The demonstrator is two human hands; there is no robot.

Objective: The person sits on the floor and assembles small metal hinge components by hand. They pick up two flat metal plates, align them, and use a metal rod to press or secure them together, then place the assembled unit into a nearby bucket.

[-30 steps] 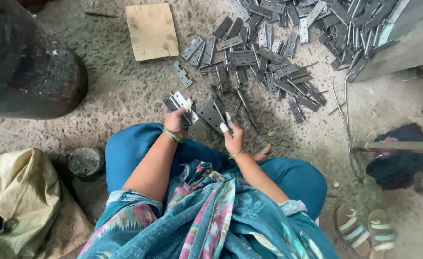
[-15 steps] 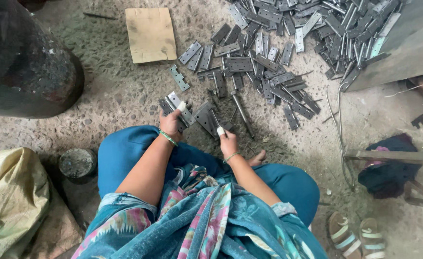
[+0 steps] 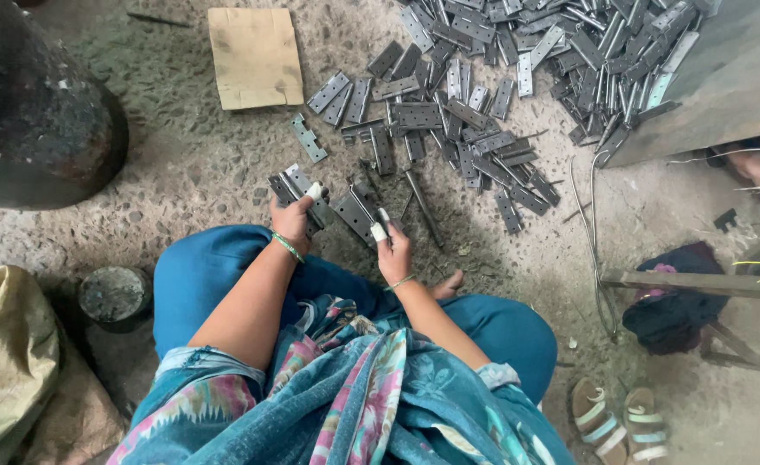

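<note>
Left hand (image 3: 294, 220) grips 1 hinge (image 3: 292, 185); right hand (image 3: 394, 251) grips another hinge leaf (image 3: 356, 213); align knuckles squarely.

hinges (image 3: 483, 129): dull grey metal | floor (image 3: 182, 172): rough concrete | board (image 3: 255, 56): matt cardboard | sack (image 3: 9, 370): woven plastic

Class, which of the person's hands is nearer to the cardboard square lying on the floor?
Left. The left hand lies just below the cardboard square, holding hinge plates; the right hand sits farther to the right, holding another hinge plate.
</note>
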